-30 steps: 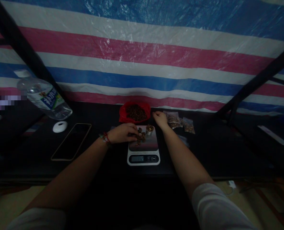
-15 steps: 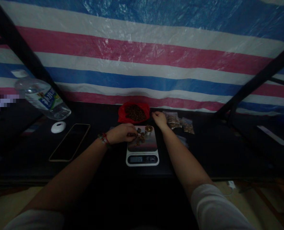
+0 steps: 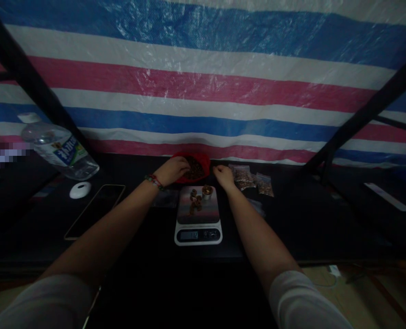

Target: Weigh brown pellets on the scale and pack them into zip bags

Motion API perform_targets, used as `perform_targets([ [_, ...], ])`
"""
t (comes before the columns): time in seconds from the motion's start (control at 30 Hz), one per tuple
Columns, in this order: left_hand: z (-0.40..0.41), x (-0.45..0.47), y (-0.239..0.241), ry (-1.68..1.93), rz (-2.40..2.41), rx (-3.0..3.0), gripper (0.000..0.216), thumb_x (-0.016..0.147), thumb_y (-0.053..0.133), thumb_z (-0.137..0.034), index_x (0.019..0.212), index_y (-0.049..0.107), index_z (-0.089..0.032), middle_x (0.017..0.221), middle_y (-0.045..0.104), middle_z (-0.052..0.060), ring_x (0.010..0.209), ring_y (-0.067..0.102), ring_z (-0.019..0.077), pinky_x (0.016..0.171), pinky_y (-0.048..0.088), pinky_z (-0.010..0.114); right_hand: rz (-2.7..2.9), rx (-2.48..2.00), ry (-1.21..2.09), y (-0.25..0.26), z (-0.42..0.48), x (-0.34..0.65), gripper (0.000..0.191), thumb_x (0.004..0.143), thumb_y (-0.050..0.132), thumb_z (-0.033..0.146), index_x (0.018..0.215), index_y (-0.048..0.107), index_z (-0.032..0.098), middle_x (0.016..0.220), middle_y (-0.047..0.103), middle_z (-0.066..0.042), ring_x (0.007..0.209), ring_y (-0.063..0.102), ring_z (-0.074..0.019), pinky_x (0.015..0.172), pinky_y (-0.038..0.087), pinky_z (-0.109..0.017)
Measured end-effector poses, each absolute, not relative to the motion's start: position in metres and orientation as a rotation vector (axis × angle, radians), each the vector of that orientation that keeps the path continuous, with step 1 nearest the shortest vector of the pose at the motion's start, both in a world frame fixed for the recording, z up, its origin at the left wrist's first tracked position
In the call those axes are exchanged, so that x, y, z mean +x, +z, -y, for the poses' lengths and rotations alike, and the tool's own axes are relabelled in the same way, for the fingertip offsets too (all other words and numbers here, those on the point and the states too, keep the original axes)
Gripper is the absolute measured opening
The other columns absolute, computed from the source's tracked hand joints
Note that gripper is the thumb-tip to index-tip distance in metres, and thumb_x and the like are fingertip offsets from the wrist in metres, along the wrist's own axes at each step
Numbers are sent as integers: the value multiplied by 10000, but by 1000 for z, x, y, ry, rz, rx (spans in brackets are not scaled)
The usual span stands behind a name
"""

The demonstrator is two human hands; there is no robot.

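Observation:
My left hand (image 3: 172,171), with a beaded bracelet at the wrist, is at the left side of a red plastic bag (image 3: 205,160) holding many small dark brown pieces (image 3: 196,170). Its fingers are curled together over those pieces; the tips are hard to make out. My right hand (image 3: 223,176) rests in a loose fist on the table, right of the bag, with nothing seen in it. Between my arms stands a white kitchen scale (image 3: 198,236). On its plate are several brown pieces (image 3: 195,198) and a small metallic cup (image 3: 207,192) with brown bits inside.
Small clear bags of brown bits (image 3: 243,177) lie right of my right hand, with another clear bag (image 3: 256,207) nearer. On the left are a phone (image 3: 96,208), a white oval device (image 3: 80,190) and a plastic bottle (image 3: 60,146). A striped sheet (image 3: 203,82) hangs behind.
My left hand has moved from the scale plate back and left to the red bag, away from the brown pieces on the plate. My right hand stays by the bag. The view has tilted slightly.

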State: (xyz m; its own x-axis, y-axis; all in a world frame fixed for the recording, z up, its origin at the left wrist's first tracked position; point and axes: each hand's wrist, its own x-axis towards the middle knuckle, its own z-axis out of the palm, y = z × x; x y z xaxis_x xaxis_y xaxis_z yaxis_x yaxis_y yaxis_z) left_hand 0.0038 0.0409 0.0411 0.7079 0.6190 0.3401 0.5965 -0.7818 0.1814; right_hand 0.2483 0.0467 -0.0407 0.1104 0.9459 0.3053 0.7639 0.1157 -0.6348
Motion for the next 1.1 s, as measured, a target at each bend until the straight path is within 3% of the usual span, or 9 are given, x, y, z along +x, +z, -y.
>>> perform_targets([
  [0.2, 2, -3, 32, 518, -646, 2759, 244, 879, 461, -191, 1009, 667, -179, 1041, 640, 62, 978, 581, 149, 890, 450, 280, 1678, -1687, 340, -38, -45, 247, 353, 837, 428, 386, 618, 603, 170, 565, 536, 7, 562, 465, -123, 528, 255, -238],
  [0.4, 16, -6, 19, 518, -594, 2704, 314, 836, 504, -137, 1107, 640, -221, 1171, 602, 72, 1071, 558, 174, 931, 447, 328, 1671, -1680, 354, -37, -43, 248, 350, 831, 432, 385, 606, 594, 171, 555, 528, 10, 546, 452, -121, 529, 255, -243],
  [0.67, 18, -2, 16, 461, -488, 2731, 379, 801, 501, -81, 1120, 636, -235, 1152, 610, 60, 1076, 549, 172, 961, 427, 326, 1664, -1675, 351, -39, -45, 248, 355, 824, 437, 392, 573, 556, 171, 524, 490, 21, 532, 432, -115, 519, 237, -245],
  [1.1, 18, -2, 17, 455, -563, 2723, 283, 809, 549, -182, 1069, 655, -219, 1089, 611, 71, 1020, 559, 177, 899, 435, 298, 1671, -1721, 336, -38, -45, 247, 362, 829, 427, 396, 598, 586, 167, 536, 511, 12, 542, 442, -117, 520, 247, -241],
])
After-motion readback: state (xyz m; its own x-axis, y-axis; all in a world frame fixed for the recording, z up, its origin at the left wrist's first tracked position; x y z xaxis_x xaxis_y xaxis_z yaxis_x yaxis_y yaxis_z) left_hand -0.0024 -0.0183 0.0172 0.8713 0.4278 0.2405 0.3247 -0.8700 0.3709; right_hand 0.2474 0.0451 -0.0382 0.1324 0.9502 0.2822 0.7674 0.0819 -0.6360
